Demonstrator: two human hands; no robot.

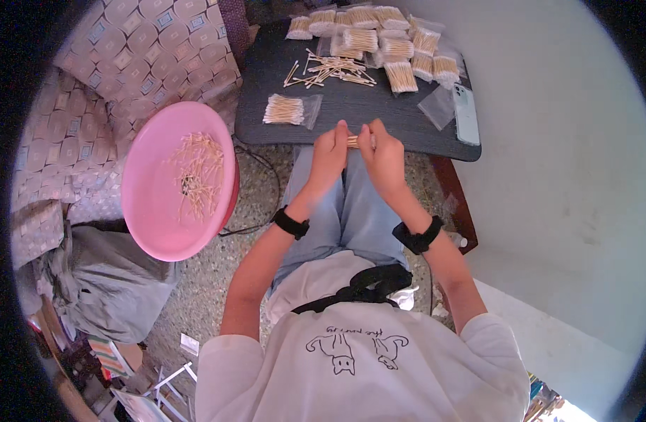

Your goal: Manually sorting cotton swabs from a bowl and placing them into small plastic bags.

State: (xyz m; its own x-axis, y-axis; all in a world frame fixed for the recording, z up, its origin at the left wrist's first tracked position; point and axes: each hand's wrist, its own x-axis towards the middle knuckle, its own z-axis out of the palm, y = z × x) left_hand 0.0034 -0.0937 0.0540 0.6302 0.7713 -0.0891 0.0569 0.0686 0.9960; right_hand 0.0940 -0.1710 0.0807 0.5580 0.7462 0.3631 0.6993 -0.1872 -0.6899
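At the near edge of the dark table, my left hand (331, 156) and my right hand (384, 156) are both closed around a small bundle of cotton swabs (352, 141). Only the wooden sticks show between my fingers; the ends are hidden. Just left of my hands lies a clear bag of cotton swabs (284, 110), its loose plastic end to the right. Farther back is a scattered pile of loose cotton swabs (330, 70). A phone (466, 116) rests at the table's right edge beside an unfilled clear bag (437, 107).
Several filled swab bags (361, 39) are heaped at the back of the dark table (259, 76). A pink basin (145, 204) with loose swabs stands at left, near patterned fabric (157, 53). A cable (275, 176) runs over the floor; a white wall (548, 141) bounds the right.
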